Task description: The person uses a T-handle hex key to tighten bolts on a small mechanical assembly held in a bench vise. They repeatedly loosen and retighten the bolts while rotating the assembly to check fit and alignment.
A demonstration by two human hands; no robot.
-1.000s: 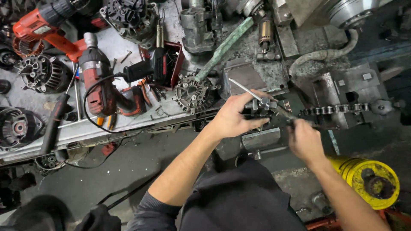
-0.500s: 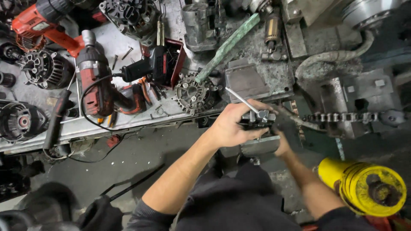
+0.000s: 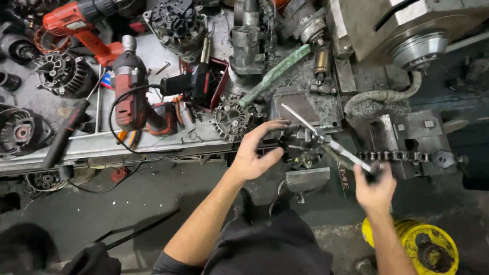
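Right hand (image 3: pixel 376 186) clamped on the dark handle of a long screwdriver (image 3: pixel 326 140); its shaft runs up and left from your fist, tip over the small motor part (image 3: pixel 300 147) in the vise. Left hand (image 3: pixel 257 153) open, fingers spread, just left of that part, not clearly touching. Left is nearer. Beyond it: an alternator housing (image 3: pixel 232 117), then a red power drill (image 3: pixel 130 94) on the bench (image 3: pixel 102 147).

A small pale rectangular label (image 3: pixel 76 24) sat on the body of the red drill (image 3: pixel 76 20), up beside the black alternator (image 3: pixel 175 25). No packages, signs or screens showed near the drill.
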